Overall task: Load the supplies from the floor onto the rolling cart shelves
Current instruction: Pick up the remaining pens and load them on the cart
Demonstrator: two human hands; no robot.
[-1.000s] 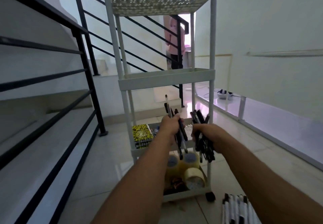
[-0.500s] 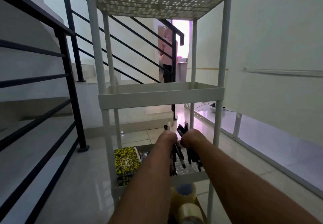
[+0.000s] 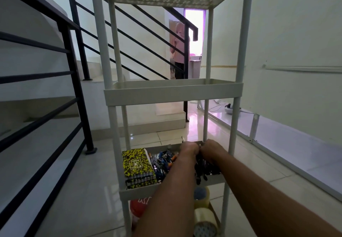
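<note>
Both fists have sunk onto the perforated cart shelf (image 3: 212, 180), left hand (image 3: 189, 149) and right hand (image 3: 211, 149) grip clenched around slim black markers (image 3: 204, 169).

White tiered plastic rolling cart (image 3: 173, 94) on glossy tiled floor (image 3: 77, 196). Lower shelf: yellow-black speckled spiral notebooks (image 3: 137, 166), loose pens (image 3: 162, 164), black markers (image 3: 207, 170). Bottom: clear tape rolls (image 3: 204, 218).

Both hands over the cart's lower shelf

Left hand (image 3: 188, 149) and right hand (image 3: 212, 149), knuckles together, grip dark pens (image 3: 207, 170) beside yellow notebooks (image 3: 137, 164) on the cart (image 3: 174, 93).
</note>
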